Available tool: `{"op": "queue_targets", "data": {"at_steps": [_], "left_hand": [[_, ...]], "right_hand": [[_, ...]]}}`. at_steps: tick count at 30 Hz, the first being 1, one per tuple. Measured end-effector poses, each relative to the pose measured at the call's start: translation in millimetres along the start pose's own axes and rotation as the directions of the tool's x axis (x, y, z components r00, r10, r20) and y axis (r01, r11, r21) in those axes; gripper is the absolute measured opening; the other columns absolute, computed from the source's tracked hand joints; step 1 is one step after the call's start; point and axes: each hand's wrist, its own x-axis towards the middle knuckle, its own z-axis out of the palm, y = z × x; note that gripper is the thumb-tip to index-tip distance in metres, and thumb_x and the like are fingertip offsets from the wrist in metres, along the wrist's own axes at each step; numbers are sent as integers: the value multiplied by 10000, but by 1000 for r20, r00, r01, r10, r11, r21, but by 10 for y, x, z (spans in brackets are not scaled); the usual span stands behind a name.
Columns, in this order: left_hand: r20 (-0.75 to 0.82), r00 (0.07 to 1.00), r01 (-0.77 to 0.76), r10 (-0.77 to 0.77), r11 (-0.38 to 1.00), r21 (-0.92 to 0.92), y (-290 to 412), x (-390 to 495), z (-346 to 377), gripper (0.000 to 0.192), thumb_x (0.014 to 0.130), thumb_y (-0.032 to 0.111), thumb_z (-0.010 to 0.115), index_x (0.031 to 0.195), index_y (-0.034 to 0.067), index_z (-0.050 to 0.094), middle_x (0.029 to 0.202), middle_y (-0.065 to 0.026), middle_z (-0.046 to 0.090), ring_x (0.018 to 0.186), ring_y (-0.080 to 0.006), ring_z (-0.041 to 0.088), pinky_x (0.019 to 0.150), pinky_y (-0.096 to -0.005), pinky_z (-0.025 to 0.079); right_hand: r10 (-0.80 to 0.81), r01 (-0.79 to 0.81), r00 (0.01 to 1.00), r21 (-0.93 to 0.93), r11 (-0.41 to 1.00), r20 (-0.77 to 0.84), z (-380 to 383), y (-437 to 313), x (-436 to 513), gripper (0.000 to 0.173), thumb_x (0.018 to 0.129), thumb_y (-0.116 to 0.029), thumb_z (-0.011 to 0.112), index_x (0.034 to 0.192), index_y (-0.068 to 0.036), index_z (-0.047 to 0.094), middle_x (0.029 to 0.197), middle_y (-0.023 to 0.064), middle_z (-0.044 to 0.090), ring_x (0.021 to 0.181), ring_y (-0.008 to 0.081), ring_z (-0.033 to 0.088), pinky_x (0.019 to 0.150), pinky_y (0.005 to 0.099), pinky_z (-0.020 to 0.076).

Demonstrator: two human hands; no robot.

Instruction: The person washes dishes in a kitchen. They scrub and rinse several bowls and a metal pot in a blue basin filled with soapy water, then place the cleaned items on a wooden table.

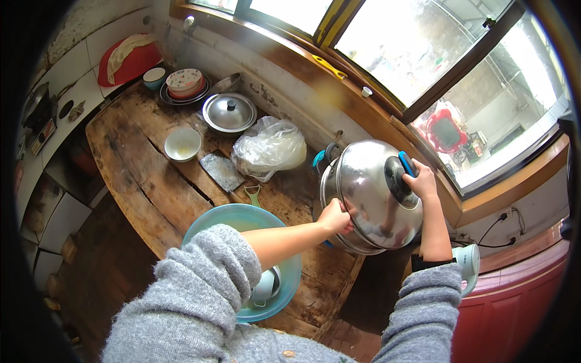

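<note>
At the right end of the wooden table, my right hand [422,180] grips the black and blue handle of a domed steel pot lid [370,181]. The lid stands tilted against a steel steamer pot [327,181], which has a blue and black side handle. My left hand [337,218] is closed at the rim of the pot and lid, its fingertips partly hidden; which of the two it grips is unclear. Below my left forearm, a blue plastic basin [290,290] holds dishes in liquid. A green peeler [252,195] lies beside the basin.
On the wooden table [131,159] are a clear plastic bag [270,147], a dark square slab [222,170], a white bowl [182,144], a lidded pan [229,112] and stacked bowls [184,81]. The windowsill holds a yellow peeler [330,67]. A pale green jug [467,265] stands right.
</note>
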Motion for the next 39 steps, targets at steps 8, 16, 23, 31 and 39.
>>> {"op": "queue_targets", "data": {"at_steps": [8,16,23,31,39], "left_hand": [[64,998,1,1,999,-32,-76,26,81,353,871,312,543,978,-4,426,744,-100,586,619,-157,617,540,-272,524],[103,994,33,-24,996,-87,-113,41,68,368,889,328,507,1039,-8,483,762,-110,619,639,-162,636,535,-253,531],[50,998,27,-23,996,-86,-129,22,129,211,923,150,412,1030,-11,497,805,-120,628,665,-168,638,529,-251,527],[46,997,60,-54,990,-129,-249,-18,307,245,912,89,380,1138,-2,408,910,-118,599,714,-170,629,580,-262,531],[126,984,139,-122,981,-136,-256,-216,126,238,899,105,425,1097,8,335,999,-178,565,884,-238,601,743,-353,520]], "right_hand": [[27,-28,998,10,1000,48,32,28,72,554,599,-206,656,1115,-21,578,985,176,629,899,250,616,821,315,457],[40,-41,999,35,999,31,62,67,98,500,586,-168,665,1065,-38,608,906,160,645,823,227,627,778,307,469],[137,-137,991,-97,986,-2,84,-56,87,558,597,-218,697,1125,-83,580,1101,151,587,1004,260,569,893,332,430],[135,-129,989,-95,987,62,94,-69,109,579,605,-214,699,1157,-102,562,1122,147,575,1028,262,558,901,334,428],[154,-153,988,-104,983,1,121,-88,-90,711,669,-281,698,1304,-148,406,1149,173,538,1052,310,524,896,384,420]]}}
